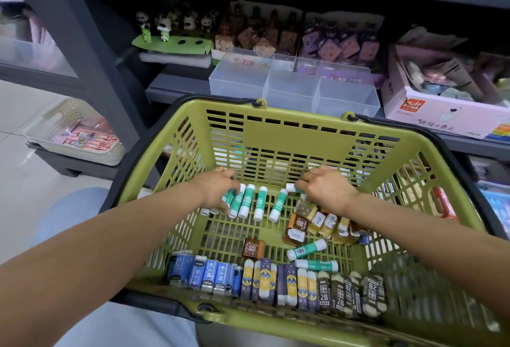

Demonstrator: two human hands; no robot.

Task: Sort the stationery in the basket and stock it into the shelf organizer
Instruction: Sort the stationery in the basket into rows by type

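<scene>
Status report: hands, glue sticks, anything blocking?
Left hand gripping several glue sticks; right hand pinching one. Basket still full. Clear organizer on shelf unobstructed.

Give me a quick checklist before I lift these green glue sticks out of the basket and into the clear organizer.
1. Left hand grips glue sticks: ok, fingers curl round several.
2. Right hand has one: ok, it pinches a stick at the white end.
3. All green sticks gathered: not ok, two loose sticks lie near the erasers.
4. Clear organizer free to fill: ok, its compartments look empty.
5. Path over the basket rim: ok, nothing stands between.
6. Which compartment is for glue: cannot tell.
</scene>
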